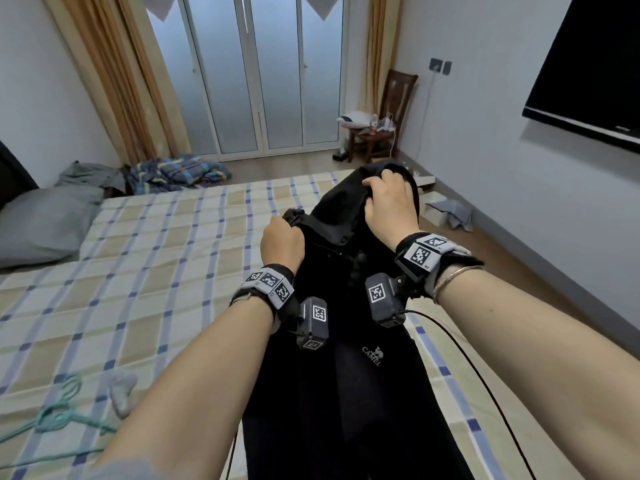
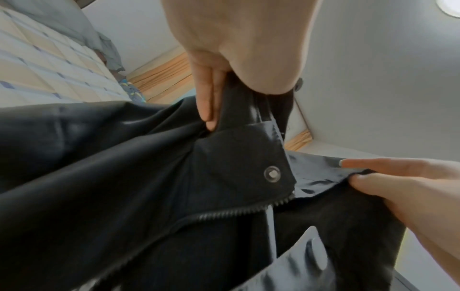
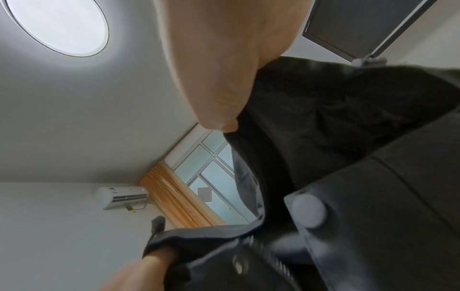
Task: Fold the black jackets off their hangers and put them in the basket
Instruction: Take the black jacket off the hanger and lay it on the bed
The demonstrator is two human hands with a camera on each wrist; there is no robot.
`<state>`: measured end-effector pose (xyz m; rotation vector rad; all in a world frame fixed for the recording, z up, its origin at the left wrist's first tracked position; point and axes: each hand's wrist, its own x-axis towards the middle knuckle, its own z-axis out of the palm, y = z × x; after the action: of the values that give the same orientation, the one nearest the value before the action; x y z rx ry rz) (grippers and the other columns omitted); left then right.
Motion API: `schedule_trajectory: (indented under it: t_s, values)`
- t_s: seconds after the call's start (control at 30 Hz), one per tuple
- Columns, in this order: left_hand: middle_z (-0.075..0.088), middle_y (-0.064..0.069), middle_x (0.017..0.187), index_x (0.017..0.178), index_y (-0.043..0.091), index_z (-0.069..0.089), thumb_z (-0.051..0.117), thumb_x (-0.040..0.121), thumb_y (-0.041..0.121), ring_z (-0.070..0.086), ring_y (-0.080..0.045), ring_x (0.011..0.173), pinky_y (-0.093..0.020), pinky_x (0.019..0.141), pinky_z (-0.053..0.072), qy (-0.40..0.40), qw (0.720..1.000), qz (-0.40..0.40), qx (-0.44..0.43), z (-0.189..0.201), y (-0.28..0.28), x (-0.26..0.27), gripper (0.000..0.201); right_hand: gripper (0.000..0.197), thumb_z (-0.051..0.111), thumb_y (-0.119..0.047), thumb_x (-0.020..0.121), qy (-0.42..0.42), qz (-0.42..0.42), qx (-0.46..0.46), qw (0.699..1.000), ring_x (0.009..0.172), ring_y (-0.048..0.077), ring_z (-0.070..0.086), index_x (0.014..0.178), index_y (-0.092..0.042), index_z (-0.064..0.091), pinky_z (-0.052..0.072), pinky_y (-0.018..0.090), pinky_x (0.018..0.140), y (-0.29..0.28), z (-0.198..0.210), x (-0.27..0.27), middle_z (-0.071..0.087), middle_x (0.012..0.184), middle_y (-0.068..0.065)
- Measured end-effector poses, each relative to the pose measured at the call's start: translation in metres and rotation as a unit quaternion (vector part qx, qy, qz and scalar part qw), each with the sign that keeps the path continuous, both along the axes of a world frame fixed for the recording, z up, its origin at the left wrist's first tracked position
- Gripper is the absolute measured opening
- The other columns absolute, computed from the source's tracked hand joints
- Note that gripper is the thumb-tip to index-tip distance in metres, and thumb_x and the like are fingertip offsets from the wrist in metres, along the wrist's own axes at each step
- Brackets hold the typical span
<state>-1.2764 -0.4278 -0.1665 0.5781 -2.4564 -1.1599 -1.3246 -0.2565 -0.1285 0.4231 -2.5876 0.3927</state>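
The black jacket [image 1: 349, 341] hangs lengthwise in front of the person over the near right part of the bed [image 1: 138, 254], its long axis running from the collar and hood, held up and away, down toward the body. Both hands are at that far, upper end. The left hand [image 1: 282, 242] is curled round the left collar edge, fingers [image 2: 206, 98] pinching the fabric just above a metal snap [image 2: 272, 174] and the top of the zip [image 2: 236, 213]. The right hand [image 1: 389, 202] sits a little higher and farther out, gripping a bunch of hood fabric. Any fold will likely turn on this axis: the hem lies nearest the body, well apart from both hands. The shell looks smooth and slightly glossy, limp and slippery, with a shinier lining inside. No hanger or basket can be made out. A checked sheet covers the bed, and a green cord [image 1: 59, 410] lies on it.
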Motion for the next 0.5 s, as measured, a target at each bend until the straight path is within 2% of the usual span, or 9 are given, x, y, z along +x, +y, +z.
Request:
schedule_trajectory:
  t_s: [0.07,0.13,0.17,0.2,0.27,0.3,0.33,0.4,0.5]
  values:
    - [0.051,-0.014,0.106,0.114,-0.002,0.042,0.040,0.091,0.005,0.053,-0.033,0.098,-0.032,0.073,0.037,0.033,0.997,-0.038,0.063,-0.012,-0.012,-0.021,0.024,0.071,0.046,-0.001,0.081,-0.044,0.007,0.025,0.999,0.115,0.036,0.044,0.148,-0.010,0.023,0.027,0.047,0.108,-0.016,-0.004,-0.021,0.050,0.119,0.016]
    - [0.038,-0.011,0.135,0.136,0.004,0.025,0.050,0.092,0.016,0.044,-0.023,0.123,-0.029,0.092,0.038,0.018,0.988,-0.111,0.107,-0.028,-0.021,-0.035,0.051,0.092,0.047,0.003,0.079,-0.127,0.029,0.026,0.991,0.106,0.034,0.048,0.151,-0.019,-0.007,0.023,0.053,0.111,-0.028,-0.015,-0.032,0.052,0.110,0.016]
    - [0.019,-0.011,0.151,0.146,0.008,0.010,0.054,0.092,0.022,0.032,-0.018,0.133,-0.028,0.102,0.031,-0.012,0.985,-0.136,0.102,-0.035,-0.024,-0.038,0.071,0.097,0.047,0.004,0.079,-0.169,0.040,0.013,0.985,0.095,0.030,0.051,0.149,-0.022,-0.015,0.028,0.053,0.107,-0.031,-0.022,-0.035,0.054,0.101,0.013]
    - [-0.002,-0.008,0.158,0.150,0.012,-0.005,0.056,0.091,0.026,0.020,-0.017,0.140,-0.030,0.108,0.025,-0.049,0.984,-0.146,0.090,-0.044,-0.028,-0.041,0.086,0.098,0.047,0.004,0.080,-0.201,0.046,0.004,0.978,0.081,0.025,0.052,0.148,-0.024,-0.018,0.036,0.051,0.095,-0.034,-0.034,-0.037,0.054,0.090,0.009]
    - [-0.019,-0.007,0.158,0.150,0.017,-0.017,0.057,0.090,0.031,0.006,-0.022,0.147,-0.034,0.113,0.020,-0.113,0.979,-0.161,0.056,-0.062,-0.037,-0.042,0.096,0.095,0.046,0.003,0.081,-0.236,0.043,0.006,0.971,0.065,0.021,0.047,0.150,-0.022,-0.014,0.035,0.041,0.066,-0.036,-0.062,-0.036,0.052,0.080,0.006]
    - [-0.018,-0.007,0.159,0.150,0.018,-0.017,0.057,0.090,0.033,0.003,-0.024,0.148,-0.036,0.114,0.020,-0.137,0.974,-0.174,0.041,-0.071,-0.041,-0.041,0.096,0.091,0.046,0.002,0.081,-0.250,0.036,0.012,0.967,0.068,0.024,0.050,0.151,-0.021,-0.009,0.034,0.039,0.061,-0.036,-0.077,-0.035,0.054,0.086,0.008]
    - [-0.015,-0.007,0.159,0.150,0.018,-0.015,0.058,0.090,0.033,0.004,-0.025,0.148,-0.037,0.114,0.020,-0.152,0.970,-0.187,0.031,-0.081,-0.045,-0.040,0.096,0.086,0.046,0.001,0.081,-0.263,0.027,0.018,0.964,0.080,0.030,0.055,0.151,-0.020,-0.001,0.040,0.040,0.064,-0.034,-0.092,-0.032,0.057,0.099,0.011]
    - [-0.007,-0.007,0.160,0.151,0.015,-0.010,0.059,0.090,0.029,0.012,-0.025,0.147,-0.035,0.113,0.023,-0.162,0.965,-0.203,0.023,-0.098,-0.048,-0.034,0.093,0.072,0.046,-0.002,0.082,-0.279,0.010,0.030,0.960,0.108,0.037,0.054,0.147,-0.017,0.018,0.045,0.048,0.084,-0.024,-0.120,-0.026,0.053,0.124,0.013]
    - [0.004,-0.009,0.159,0.151,0.013,-0.004,0.059,0.090,0.025,0.024,-0.027,0.143,-0.037,0.112,0.029,-0.180,0.964,-0.197,0.010,-0.122,-0.050,-0.024,0.088,0.052,0.045,-0.006,0.086,-0.309,-0.004,0.047,0.950,0.118,0.035,0.050,0.137,-0.013,0.039,0.045,0.047,0.093,-0.005,-0.163,-0.015,0.051,0.131,0.014]
